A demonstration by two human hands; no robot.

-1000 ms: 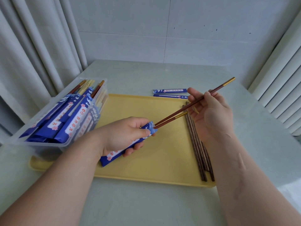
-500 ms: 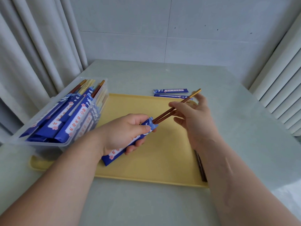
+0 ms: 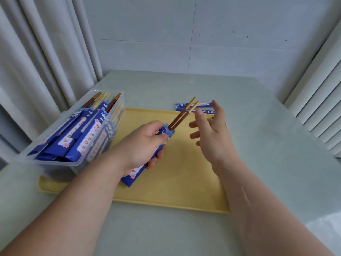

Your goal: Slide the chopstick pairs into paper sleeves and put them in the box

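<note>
Blue sleeve [image 3: 131,177]: our left hand [image 3: 144,145] grips it over the tray [image 3: 184,174]; its middle hides under our fingers [image 3: 156,159].
Chopsticks [image 3: 181,115]: brown pair, gold tips out, lower ends inside the sleeve.
Right hand [image 3: 212,133]: fingers spread, holding nothing, just beside the tips.
Box [image 3: 88,163]: on our left, packed with sleeved pairs.
Spare sleeves [image 3: 193,104]: beyond the tray, partly behind our right hand.

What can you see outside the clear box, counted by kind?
Yellow tray: 1
Held blue sleeve: 1
Chopsticks poking from it: 2
Blue sleeves past the tray: 2
Total: 6
</note>
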